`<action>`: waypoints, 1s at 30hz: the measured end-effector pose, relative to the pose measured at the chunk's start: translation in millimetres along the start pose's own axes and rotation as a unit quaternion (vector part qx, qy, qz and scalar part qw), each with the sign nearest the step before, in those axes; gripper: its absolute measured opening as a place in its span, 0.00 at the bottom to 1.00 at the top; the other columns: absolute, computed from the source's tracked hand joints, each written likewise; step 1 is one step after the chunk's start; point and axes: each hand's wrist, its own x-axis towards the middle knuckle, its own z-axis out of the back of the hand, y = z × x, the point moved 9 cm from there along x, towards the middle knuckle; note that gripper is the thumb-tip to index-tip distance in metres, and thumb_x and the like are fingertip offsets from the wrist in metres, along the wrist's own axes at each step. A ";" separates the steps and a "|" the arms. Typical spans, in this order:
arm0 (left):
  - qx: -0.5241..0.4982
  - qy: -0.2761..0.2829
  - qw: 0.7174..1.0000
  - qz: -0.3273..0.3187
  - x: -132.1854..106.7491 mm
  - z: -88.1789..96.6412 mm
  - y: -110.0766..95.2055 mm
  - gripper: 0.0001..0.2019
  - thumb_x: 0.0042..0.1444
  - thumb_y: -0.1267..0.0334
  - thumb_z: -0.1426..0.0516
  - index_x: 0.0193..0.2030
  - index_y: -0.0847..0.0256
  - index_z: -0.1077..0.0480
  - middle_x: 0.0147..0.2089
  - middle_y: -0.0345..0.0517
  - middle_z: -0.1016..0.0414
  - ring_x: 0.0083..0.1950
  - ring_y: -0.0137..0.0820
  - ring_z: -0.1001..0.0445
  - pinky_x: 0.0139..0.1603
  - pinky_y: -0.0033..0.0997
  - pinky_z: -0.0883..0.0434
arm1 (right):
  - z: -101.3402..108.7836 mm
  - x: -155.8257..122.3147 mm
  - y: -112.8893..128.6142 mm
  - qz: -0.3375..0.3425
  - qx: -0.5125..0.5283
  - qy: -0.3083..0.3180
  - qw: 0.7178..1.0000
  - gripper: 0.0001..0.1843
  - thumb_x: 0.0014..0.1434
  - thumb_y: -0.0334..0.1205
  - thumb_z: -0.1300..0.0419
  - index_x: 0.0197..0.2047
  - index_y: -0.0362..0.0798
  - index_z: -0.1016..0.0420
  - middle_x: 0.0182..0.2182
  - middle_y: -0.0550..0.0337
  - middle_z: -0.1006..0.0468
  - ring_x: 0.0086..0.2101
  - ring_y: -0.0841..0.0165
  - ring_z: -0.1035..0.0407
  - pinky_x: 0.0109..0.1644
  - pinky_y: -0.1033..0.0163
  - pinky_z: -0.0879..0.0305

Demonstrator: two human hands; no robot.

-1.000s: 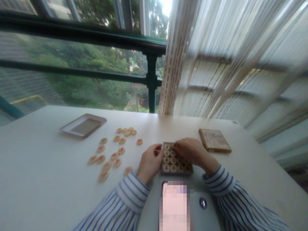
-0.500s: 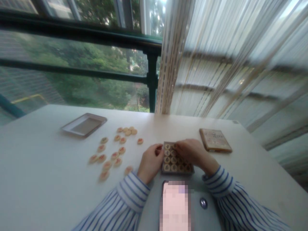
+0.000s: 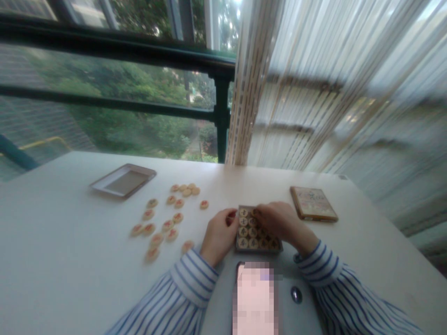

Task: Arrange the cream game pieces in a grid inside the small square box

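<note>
Curled fingers of the left hand (image 3: 219, 235) are pressed to the left edge of the small wooden box (image 3: 248, 236) in the head view; whether that grip is clenched on the box wall or on a disc cannot be told, though a red speck is seen at the fingertips. The right hand (image 3: 279, 222) is laid over the box's far right part, fingertips down on the top row; its grip too is hidden. The box is set on the white bench (image 3: 70, 260) just before the person, and rows of dark-marked xiangqi discs (image 3: 244, 230) are seen packed in it.

Red-marked xiangqi discs (image 3: 167, 218) are scattered loose to the left, well apart from the box. A shallow tray (image 3: 122, 180) lies beyond them, and a flat printed lid (image 3: 313, 204) lies to the right.

By the look of it, discs are being seated and squared in their rows. For that, the box must be steadied by one hand while a disc is pressed flat with light fingertip force.
</note>
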 end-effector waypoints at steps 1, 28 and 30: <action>-0.002 0.001 1.000 -0.001 -0.2 0.0 -0.4 0.16 0.52 0.58 0.47 0.45 0.63 0.30 0.40 0.49 0.24 0.39 0.33 0.26 0.41 0.31 0.30 | 0.3 -0.2 -0.1 -0.001 -0.001 0.001 1.000 0.22 0.63 0.45 0.60 0.38 0.47 0.28 0.32 0.48 0.23 0.34 0.62 0.28 0.36 0.61 0.39; -0.013 -0.001 1.000 0.000 -0.5 1.0 -2.7 0.15 0.51 0.58 0.46 0.43 0.63 0.29 0.39 0.48 0.23 0.38 0.33 0.25 0.40 0.31 0.30 | -2.4 0.4 -0.4 -0.005 -0.004 0.025 1.000 0.23 0.63 0.48 0.61 0.39 0.49 0.26 0.34 0.48 0.23 0.36 0.61 0.28 0.36 0.60 0.39; -0.014 0.001 1.000 0.004 -0.4 0.8 -2.1 0.15 0.51 0.58 0.46 0.43 0.63 0.29 0.39 0.49 0.23 0.38 0.33 0.25 0.39 0.31 0.30 | -2.2 -0.1 -0.8 -0.006 -0.002 0.026 1.000 0.23 0.63 0.48 0.61 0.40 0.49 0.26 0.34 0.48 0.23 0.36 0.61 0.28 0.37 0.60 0.39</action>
